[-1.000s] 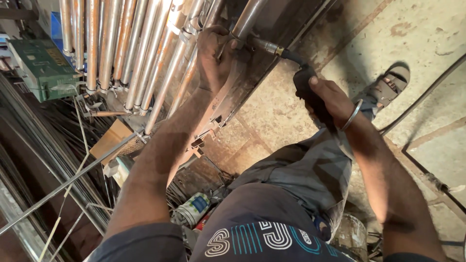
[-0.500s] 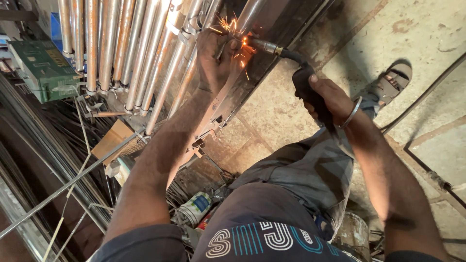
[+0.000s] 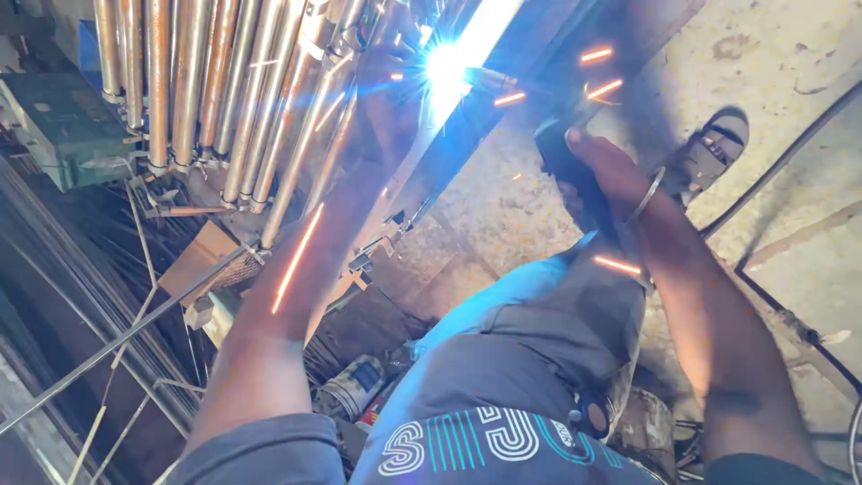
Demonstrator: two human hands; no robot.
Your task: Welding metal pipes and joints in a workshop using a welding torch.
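**Arc lit at the tube joint, both hands on the work**

Weld arc [image 3: 446, 65] burned blue-white at top centre, right where the long steel bar [image 3: 503, 94] met the rack of round metal tubes [image 3: 206, 99]. Orange sparks [image 3: 603, 88] flew to the right of it; one streak crossed the left forearm.

Right hand [image 3: 600, 171] was closed around the dark handle of the electrode holder [image 3: 558, 148], tip aimed up-left into the arc. Thin bangle [image 3: 648, 193] sat on that wrist.

Left hand [image 3: 388, 85] lay up against the tubes just beside the arc. Glare washed out the fingers, so couldn't tell how wide it was or whether it gripped anything.

Green machine box [image 3: 56, 126] sat at far left, near the tube ends. Thin rods [image 3: 117, 337] ran diagonally below the rack. Sandalled foot [image 3: 714, 148] rested on the concrete floor [image 3: 772, 63], just right of the holder hand. Black cable [image 3: 779, 162] snaked across the floor at right. Person wore grey trousers [image 3: 557, 323].
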